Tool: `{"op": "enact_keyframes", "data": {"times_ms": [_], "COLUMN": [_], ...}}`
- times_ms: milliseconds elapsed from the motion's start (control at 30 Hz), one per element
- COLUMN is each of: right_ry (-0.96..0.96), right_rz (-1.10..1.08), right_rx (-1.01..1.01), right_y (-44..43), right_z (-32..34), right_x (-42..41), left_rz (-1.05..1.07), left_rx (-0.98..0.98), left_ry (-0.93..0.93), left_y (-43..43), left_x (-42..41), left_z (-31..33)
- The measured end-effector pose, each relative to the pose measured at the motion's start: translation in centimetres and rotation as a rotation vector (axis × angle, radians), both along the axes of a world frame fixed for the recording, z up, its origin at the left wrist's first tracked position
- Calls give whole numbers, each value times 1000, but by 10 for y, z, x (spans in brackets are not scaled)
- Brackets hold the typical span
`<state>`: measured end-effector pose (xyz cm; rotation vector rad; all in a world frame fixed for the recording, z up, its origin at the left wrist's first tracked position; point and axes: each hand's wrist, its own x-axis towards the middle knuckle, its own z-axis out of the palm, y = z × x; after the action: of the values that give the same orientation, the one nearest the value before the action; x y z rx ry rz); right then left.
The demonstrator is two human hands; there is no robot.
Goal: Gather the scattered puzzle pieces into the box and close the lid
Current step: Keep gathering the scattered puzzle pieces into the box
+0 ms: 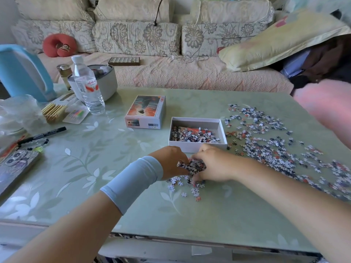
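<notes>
Here the left hand [171,162] and right hand [212,165] cup a heap of small multicoloured cardboard puzzle pieces [192,166] together on the green table [114,158], just near of the open white box [197,147], so lifting them over its near wall looks next.

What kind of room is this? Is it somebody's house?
Most likely a living room in a home. A flowery sofa with a monkey neck pillow stands behind a low table, where two hands scoop puzzle pieces beside a water bottle.

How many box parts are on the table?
2: the open box holding pieces, just beyond both hands, and its lid, standing apart, left of it and farther back.
</notes>
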<state>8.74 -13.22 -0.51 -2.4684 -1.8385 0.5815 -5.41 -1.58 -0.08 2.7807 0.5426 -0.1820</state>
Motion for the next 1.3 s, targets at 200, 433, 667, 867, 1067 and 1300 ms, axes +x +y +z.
{"op": "enact_keyframes", "data": {"times_ms": [200,433,667,867,1067,1300], "right_ry": [70,149,316,180,129,77], "right_rz": [-54,-127,-264,-326,-215,29], "right_rx": [120,92,313,654,515,287], "right_y": [4,5,13,26,23,13], "right_z": [1,12,45,36,17,18], "right_x": [2,7,29,48,58,22], "left_rz": [-14,38,173,291,175,29], "left_rx": [-44,-123,-284,-243,-105,-25], "left_ry": [-26,-60,-340,-577,-504,-163], "left_y": [5,13,33,45,44,27], "left_x": [-4,3,27,59,51,15], "left_z": [-1,0,23,20,10,17]}}
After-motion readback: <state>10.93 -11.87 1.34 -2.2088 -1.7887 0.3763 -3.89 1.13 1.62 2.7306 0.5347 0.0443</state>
